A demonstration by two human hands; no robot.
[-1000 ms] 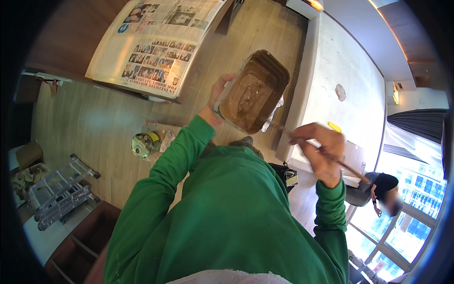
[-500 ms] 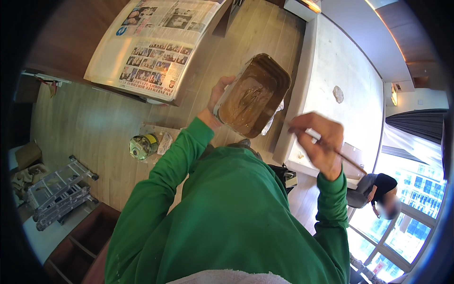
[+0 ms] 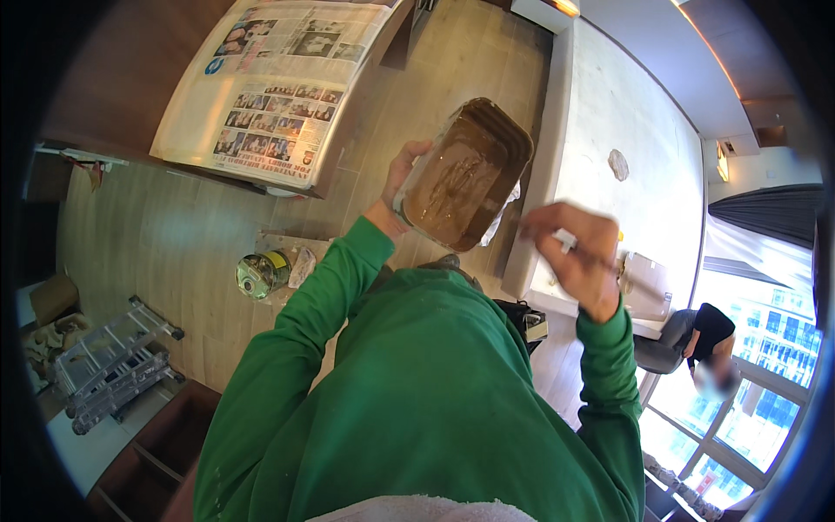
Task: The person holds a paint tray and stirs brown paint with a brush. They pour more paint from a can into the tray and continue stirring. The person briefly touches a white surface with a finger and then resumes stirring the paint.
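Note:
My left hand (image 3: 400, 177) grips the left side of a rectangular tray (image 3: 463, 174) coated inside with wet brown paint, held tilted above the floor. To its lower right, my right hand (image 3: 576, 257) is closed on a slim wooden-handled tool (image 3: 642, 284); its working end is blurred and too unclear to identify. A crumpled white cloth or paper (image 3: 500, 219) shows behind the tray's right edge. Below and left of the tray, a metal can (image 3: 261, 275) lies or stands on a sheet on the floor, beside a crumpled pale item (image 3: 301, 267).
A newspaper-covered surface (image 3: 196, 130) is at upper left, a long white counter (image 3: 648, 122) at right. A folded ladder (image 3: 113, 357) and brown compartmented box (image 3: 152, 448) are at lower left. Another person (image 3: 709, 335) sits by the windows on a grey seat (image 3: 661, 352).
My right hand has risen and moved slightly left with the tool, now blurred by motion. The tray has shifted slightly. The other person's arms and head have moved a little.

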